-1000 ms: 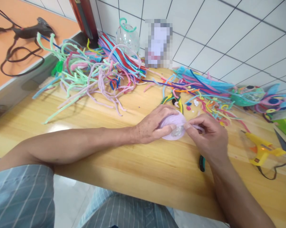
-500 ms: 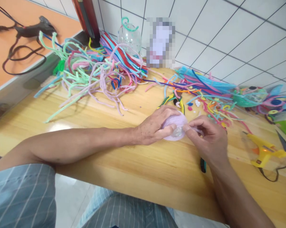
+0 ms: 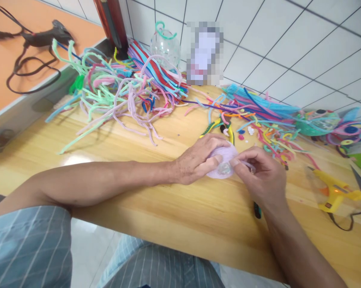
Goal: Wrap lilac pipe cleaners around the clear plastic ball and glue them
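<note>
1. Wooden tabletop (image 3: 138, 160) set against a white tiled wall (image 3: 288, 40); I'm watching via the head cam, angled down at both hands.
2. Left hand (image 3: 198, 162): closed round a lilac ball (image 3: 225, 152), thumb & fingers cupping its left side. The ball sits on the tabletop between the two hands. I'd say that grip is there to stop it rolling.
3. Right hand (image 3: 266, 178): fingertips pinched on a lilac pipe cleaner (image 3: 248, 163), right at the ball's surface. A clear patch shows low on the ball, w/o wrapping.
4. Both forearms lie on the tabletop, prob. for steadiness w/ such fine finger work.
5. Yellow glue gun (image 3: 333, 192) lies near the right hand, on its right, nozzle toward the hands, so w/in easy reach.
6. Cutters (image 3: 212, 126) w/ yellow-green handles lie just behind the left hand.
7. Big pile of pipe cleaners (image 3: 123, 92) sits back left, well apart from the hands; looks like stock pushed out of the working area.
8. Clear ball (image 3: 165, 44) w/ a green hook stands by the wall; black glue gun (image 3: 45, 38) lies on the orange surface far left.
</note>
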The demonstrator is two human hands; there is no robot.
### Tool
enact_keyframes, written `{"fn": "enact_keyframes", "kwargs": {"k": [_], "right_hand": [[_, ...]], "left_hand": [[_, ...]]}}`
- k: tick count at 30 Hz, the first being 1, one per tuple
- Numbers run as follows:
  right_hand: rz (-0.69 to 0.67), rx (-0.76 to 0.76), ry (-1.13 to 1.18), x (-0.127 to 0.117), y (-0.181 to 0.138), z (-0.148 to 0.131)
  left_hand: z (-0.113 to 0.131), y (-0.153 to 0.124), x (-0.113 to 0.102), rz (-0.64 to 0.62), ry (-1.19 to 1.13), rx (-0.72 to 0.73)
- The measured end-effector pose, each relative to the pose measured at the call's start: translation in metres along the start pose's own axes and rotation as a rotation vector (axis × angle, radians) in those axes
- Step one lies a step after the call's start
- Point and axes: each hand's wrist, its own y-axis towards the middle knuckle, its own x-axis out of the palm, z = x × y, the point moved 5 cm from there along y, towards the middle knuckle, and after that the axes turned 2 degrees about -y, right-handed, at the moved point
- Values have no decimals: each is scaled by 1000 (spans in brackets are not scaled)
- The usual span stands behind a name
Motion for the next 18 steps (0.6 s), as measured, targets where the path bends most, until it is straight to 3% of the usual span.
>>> {"fn": "enact_keyframes", "kwargs": {"k": [18], "right_hand": [[20, -85, 31, 3, -4, -2]], "left_hand": [[-6, -1, 5, 51, -11, -28]]}}
